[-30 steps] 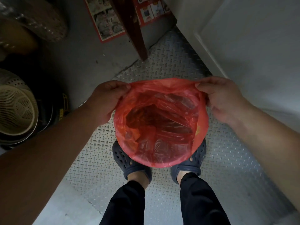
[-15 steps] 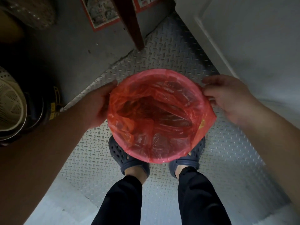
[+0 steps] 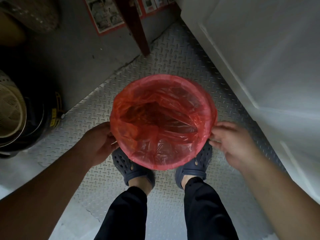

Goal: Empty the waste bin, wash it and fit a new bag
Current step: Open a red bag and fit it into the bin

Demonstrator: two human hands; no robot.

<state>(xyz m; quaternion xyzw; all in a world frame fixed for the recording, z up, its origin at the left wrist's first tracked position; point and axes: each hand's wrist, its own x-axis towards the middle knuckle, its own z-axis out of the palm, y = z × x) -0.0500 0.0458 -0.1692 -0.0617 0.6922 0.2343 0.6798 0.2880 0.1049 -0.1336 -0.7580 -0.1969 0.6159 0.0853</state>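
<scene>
A round waste bin stands on the floor in front of my feet, lined with a thin red plastic bag (image 3: 162,122) whose edge is folded over the whole rim (image 3: 163,77); the bin's own wall is hidden under the bag. My left hand (image 3: 99,142) is at the bin's left side, fingers pressed against the bag below the rim. My right hand (image 3: 232,141) is at the right side, fingers spread, its fingertips touching the bag's folded edge. Whether either hand pinches the plastic is not clear.
The bin stands on a metal tread-plate floor (image 3: 173,56). A white door or cabinet (image 3: 259,58) runs along the right. A dark wooden leg (image 3: 136,28) stands ahead, a red-bordered poster (image 3: 107,16) behind it. Stacked baskets (image 3: 10,110) and a dark container are at the left.
Both hands have slid from the far part of the rim down along the sides toward me. The bag's edge, held bunched up before, now lies folded over the rim all round.
</scene>
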